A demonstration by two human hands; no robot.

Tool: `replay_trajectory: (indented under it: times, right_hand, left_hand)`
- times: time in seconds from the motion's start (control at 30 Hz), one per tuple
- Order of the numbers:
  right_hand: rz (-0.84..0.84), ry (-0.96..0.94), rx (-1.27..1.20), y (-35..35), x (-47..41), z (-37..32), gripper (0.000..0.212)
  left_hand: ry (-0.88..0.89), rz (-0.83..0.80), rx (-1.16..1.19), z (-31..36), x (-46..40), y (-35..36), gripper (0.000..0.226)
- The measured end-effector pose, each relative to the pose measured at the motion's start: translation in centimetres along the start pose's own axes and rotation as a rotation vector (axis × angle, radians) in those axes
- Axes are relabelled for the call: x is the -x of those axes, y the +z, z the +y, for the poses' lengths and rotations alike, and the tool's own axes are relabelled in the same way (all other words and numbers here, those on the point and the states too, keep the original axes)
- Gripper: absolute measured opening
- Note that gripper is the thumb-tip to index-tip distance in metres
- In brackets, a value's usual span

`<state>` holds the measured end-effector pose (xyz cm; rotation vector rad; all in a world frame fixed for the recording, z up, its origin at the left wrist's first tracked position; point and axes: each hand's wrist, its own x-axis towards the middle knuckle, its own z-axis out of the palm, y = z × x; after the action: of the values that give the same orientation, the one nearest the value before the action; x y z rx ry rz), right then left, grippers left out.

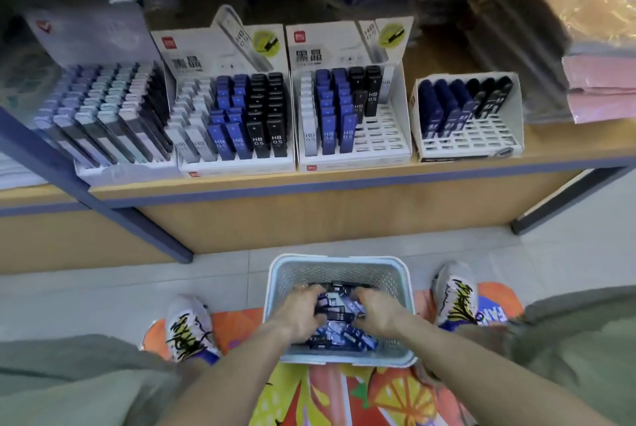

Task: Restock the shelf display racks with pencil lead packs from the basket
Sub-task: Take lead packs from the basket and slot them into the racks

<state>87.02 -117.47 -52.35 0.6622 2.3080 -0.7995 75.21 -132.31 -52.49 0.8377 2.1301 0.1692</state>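
Floor | basket (339, 267) | both hands (curled) among lead packs (339, 314)

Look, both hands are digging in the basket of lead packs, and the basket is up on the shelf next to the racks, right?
Not quite. Both the left hand and the right hand are in the basket among the lead packs, but the head view shows it on the floor between the shoes, below the shelf holding the racks.
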Motion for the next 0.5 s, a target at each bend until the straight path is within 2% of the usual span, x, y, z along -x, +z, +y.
replay_trajectory:
  times: [0.13, 0.27, 0.4, 0.5]
  right_hand:
    - [-0.068, 0.072, -0.02, 3.2, -3.0, 0.7, 0.061]
    - [-0.071, 0.08, 0.007, 5.0, -5.4, 1.4, 0.054]
    - [-0.036, 0.063, 0.054, 6.5, -7.6, 1.9, 0.058]
    - [-0.016, 0.056, 0.12, 7.4, -9.0, 2.0, 0.066]
  left_hand:
    - [-0.071, -0.058, -0.05, -0.9, -1.9, 2.8, 0.065]
    - [-0.106, -0.068, -0.073, -2.1, -4.2, 4.3, 0.07]
    - [-0.078, -0.008, -0.14, -3.2, -6.3, 5.3, 0.089]
    - [-0.05, 0.044, -0.218, -3.8, -7.9, 5.7, 0.095]
